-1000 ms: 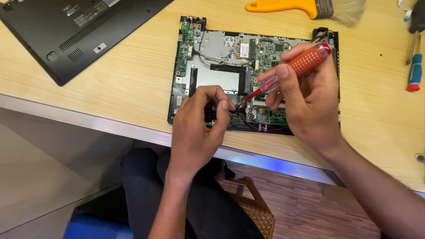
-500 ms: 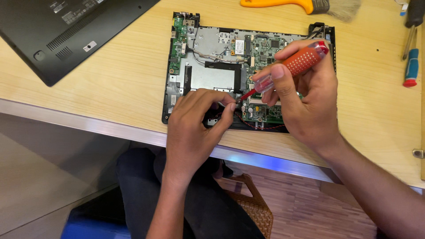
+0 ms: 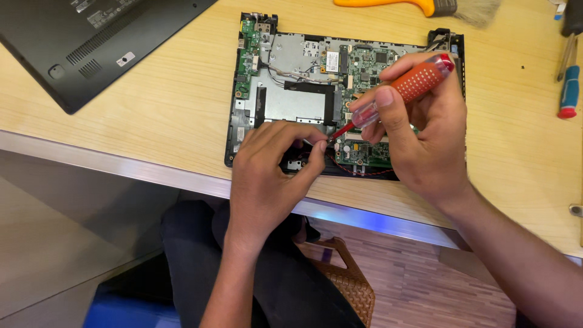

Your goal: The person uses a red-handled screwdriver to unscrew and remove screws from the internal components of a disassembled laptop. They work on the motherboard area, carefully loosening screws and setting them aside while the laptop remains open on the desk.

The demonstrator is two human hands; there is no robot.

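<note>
An opened laptop base (image 3: 291,100) lies on the wooden desk, its green circuit boards and silver metal plate exposed. My right hand (image 3: 419,143) grips a screwdriver (image 3: 404,91) with an orange and clear handle; its red shaft slants down to the left, tip at the board near the front edge. My left hand (image 3: 270,167) rests over the laptop's front edge, fingertips pinched right at the screwdriver tip. Whatever the fingertips pinch is too small to make out.
A black laptop bottom cover (image 3: 91,36) lies at the back left. An orange-handled brush (image 3: 419,7) sits at the far edge. Another screwdriver with a blue and red handle (image 3: 569,85) lies at the right. A woven basket (image 3: 340,282) stands on the floor below the desk edge (image 3: 121,164).
The view has shifted slightly; both hands stay at the same spot on the board, with the screwdriver handle tilting a little. Nothing taken up or let go.
</note>
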